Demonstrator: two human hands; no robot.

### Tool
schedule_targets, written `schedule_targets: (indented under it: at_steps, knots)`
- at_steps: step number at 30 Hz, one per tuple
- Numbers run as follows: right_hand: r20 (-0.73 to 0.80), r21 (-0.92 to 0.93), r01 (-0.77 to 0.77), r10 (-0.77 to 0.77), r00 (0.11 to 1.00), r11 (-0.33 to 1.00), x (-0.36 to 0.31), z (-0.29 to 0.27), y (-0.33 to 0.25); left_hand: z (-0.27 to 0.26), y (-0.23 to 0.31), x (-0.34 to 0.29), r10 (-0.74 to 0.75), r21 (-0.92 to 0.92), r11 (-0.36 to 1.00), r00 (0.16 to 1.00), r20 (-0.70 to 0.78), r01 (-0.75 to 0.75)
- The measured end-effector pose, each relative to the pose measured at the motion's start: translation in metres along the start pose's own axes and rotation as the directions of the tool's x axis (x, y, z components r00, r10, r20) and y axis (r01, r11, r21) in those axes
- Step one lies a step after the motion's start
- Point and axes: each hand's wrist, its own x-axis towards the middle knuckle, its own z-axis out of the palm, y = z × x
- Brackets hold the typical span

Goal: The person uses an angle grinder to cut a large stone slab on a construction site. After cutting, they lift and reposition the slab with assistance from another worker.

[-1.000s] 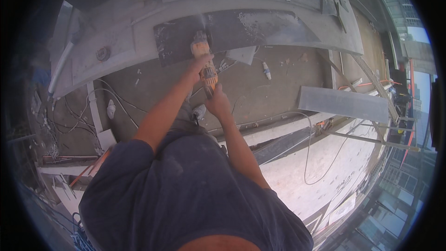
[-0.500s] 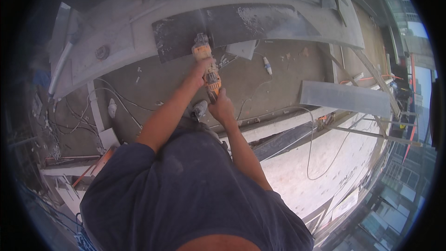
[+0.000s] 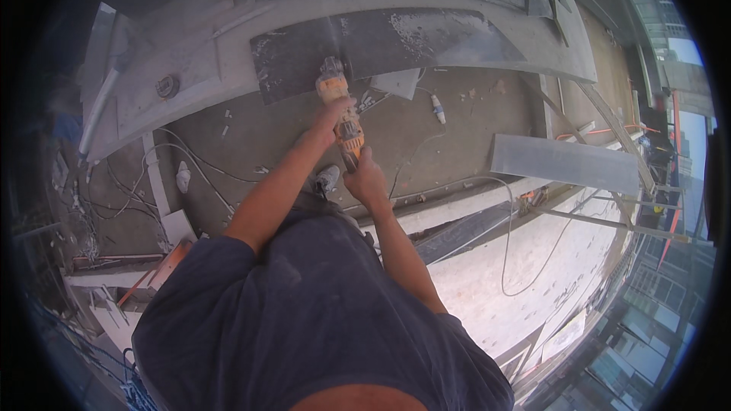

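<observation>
An orange angle grinder (image 3: 351,137) points away from me, its head over a dark grey slab (image 3: 426,34). My left hand (image 3: 333,117) is wrapped round the front of its body, just behind the head. Farther back, my right hand (image 3: 366,180) grips the rear end. The grinder's disc is blurred and mostly hidden by the head. A thin pale line runs across the dark slab in front of the head, with dust about it. The slab lies along the near edge of a long pale workbench (image 3: 205,125).
A round tape measure (image 3: 167,87) lies on the bench at the left. Cables (image 3: 156,154) trail over the littered floor, and a blue-and-white plug connector (image 3: 438,109) lies right of the grinder. A grey panel (image 3: 565,162) rests by a metal frame at the right.
The grinder has come very slightly nearer to me, both hands still on it. The haze around the tape measure has thinned.
</observation>
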Motion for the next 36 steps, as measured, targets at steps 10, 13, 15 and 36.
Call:
schedule_targets:
  at_steps: [10,13,15,36]
  knots:
    - [-0.002,0.010,0.011,-0.011,1.000,1.000,0.017,0.006,-0.009,-0.004,0.012,0.015,-0.004,0.011,1.000,1.000,-0.014,0.004]
    - [-0.020,0.004,0.015,-0.015,1.000,1.000,0.022,0.010,-0.009,-0.005,0.016,0.021,0.000,0.021,1.000,1.000,0.008,0.000]
    - [-0.044,0.002,0.025,-0.025,0.999,1.000,0.024,0.013,-0.008,-0.002,0.019,0.021,0.006,0.056,0.998,1.000,0.002,-0.006]
    - [-0.020,-0.019,0.018,-0.018,1.000,1.000,-0.011,0.001,0.005,0.007,0.000,-0.017,-0.076,0.004,0.997,0.997,-0.035,0.076]
